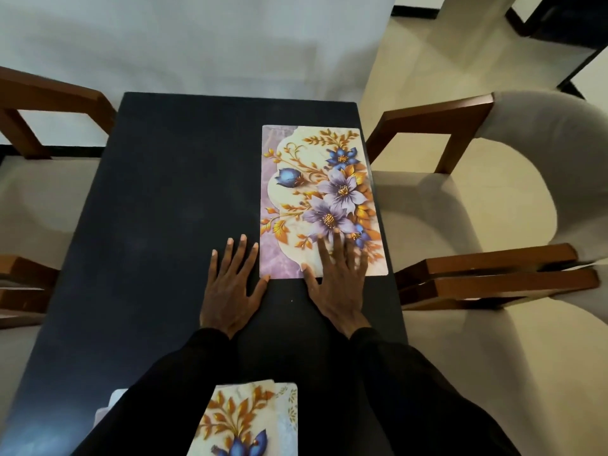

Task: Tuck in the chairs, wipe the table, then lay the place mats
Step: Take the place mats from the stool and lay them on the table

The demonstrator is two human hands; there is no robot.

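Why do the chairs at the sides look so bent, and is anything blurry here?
Head view: the wide-angle lens bows the chairs near the edges; the right hand looks smeared at its tips on the place mat, the left hand sharper; the dark table shows soft sheen, no harsh glare.

Soft indoor light, wide-angle edge warp
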